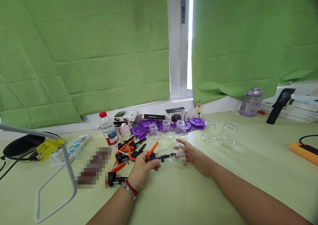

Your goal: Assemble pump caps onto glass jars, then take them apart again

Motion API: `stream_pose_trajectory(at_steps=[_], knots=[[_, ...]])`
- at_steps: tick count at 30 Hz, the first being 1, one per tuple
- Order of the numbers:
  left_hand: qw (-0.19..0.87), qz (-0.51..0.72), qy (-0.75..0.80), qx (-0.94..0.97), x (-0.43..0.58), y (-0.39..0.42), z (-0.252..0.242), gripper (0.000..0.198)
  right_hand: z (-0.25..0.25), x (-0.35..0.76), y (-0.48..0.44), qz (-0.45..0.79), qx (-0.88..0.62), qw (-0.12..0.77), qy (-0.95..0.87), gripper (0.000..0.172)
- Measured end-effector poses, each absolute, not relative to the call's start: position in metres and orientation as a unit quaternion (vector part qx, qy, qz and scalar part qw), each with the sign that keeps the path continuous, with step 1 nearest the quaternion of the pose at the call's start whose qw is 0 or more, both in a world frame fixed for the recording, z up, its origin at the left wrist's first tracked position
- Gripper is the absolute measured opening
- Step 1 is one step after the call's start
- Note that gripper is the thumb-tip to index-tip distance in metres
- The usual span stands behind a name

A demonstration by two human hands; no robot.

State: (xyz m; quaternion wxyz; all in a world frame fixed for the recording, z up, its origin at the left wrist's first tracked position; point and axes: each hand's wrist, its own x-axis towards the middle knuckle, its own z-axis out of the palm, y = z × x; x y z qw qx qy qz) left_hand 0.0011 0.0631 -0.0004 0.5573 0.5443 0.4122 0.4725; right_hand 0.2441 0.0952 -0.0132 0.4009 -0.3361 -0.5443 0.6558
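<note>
My left hand (142, 168) is closed around a black cap with an orange lever (152, 151), its black stem pointing right. The stem lies within the outline of a clear bottle (171, 152), tilted on its side with its neck toward my left hand. Whether the cap is seated on the neck I cannot tell. My right hand (197, 157) is curved around the bottle's wide base. Beyond my hands stand several more clear bottles (209, 132) without caps. More black-and-orange caps (124, 152) lie in a loose pile to the left.
Purple openwork plastic parts (197, 122) and small boxes (176, 114) line the windowsill side. At left are a red-capped water bottle (108, 130), a power strip (74, 148) and a white metal frame (71, 172). A lilac drinking bottle (250, 102) and an orange object (304, 153) sit right.
</note>
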Motion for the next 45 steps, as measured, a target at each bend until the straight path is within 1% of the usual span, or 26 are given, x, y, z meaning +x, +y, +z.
stream_pose_trajectory(at_steps=[1, 2, 4, 6, 9, 15, 23, 28, 31, 36, 41, 45], knots=[[0.556, 0.484, 0.415, 0.533, 0.000, 0.064, 0.000, 0.025, -0.013, 0.245, 0.095, 0.658, -0.312, 0.409, -0.549, 0.059], [0.556, 0.493, 0.418, 0.522, -0.002, 0.065, 0.000, 0.026, -0.013, 0.246, 0.096, 0.657, -0.291, 0.413, -0.559, 0.064], [0.559, 0.499, 0.421, 0.511, -0.003, 0.066, 0.001, 0.027, -0.015, 0.249, 0.097, 0.649, -0.262, 0.412, -0.584, 0.079], [0.564, 0.493, 0.414, 0.517, -0.003, 0.066, 0.000, 0.027, -0.018, 0.251, 0.099, 0.644, -0.248, 0.407, -0.598, 0.082], [0.565, 0.482, 0.407, 0.533, -0.002, 0.065, 0.000, 0.027, -0.021, 0.253, 0.101, 0.642, -0.242, 0.404, -0.605, 0.078], [0.566, 0.472, 0.414, 0.535, -0.003, 0.065, -0.001, 0.029, -0.019, 0.255, 0.102, 0.637, -0.248, 0.400, -0.611, 0.078], [0.556, 0.465, 0.418, 0.547, -0.003, 0.063, 0.002, 0.029, -0.016, 0.253, 0.101, 0.624, -0.289, 0.389, -0.613, 0.071], [0.553, 0.466, 0.423, 0.547, -0.003, 0.063, 0.004, 0.030, -0.021, 0.253, 0.102, 0.640, -0.301, 0.383, -0.594, 0.068], [0.548, 0.459, 0.428, 0.553, -0.002, 0.062, 0.006, 0.031, -0.021, 0.251, 0.102, 0.645, -0.311, 0.375, -0.589, 0.064], [0.529, 0.436, 0.446, 0.575, 0.000, 0.059, 0.010, 0.032, -0.022, 0.248, 0.102, 0.641, -0.356, 0.357, -0.579, 0.049], [0.525, 0.433, 0.451, 0.577, 0.002, 0.057, 0.011, 0.034, -0.023, 0.245, 0.101, 0.625, -0.388, 0.343, -0.585, 0.058], [0.534, 0.446, 0.441, 0.567, 0.001, 0.059, 0.005, 0.031, -0.025, 0.244, 0.101, 0.625, -0.389, 0.332, -0.590, 0.065]])
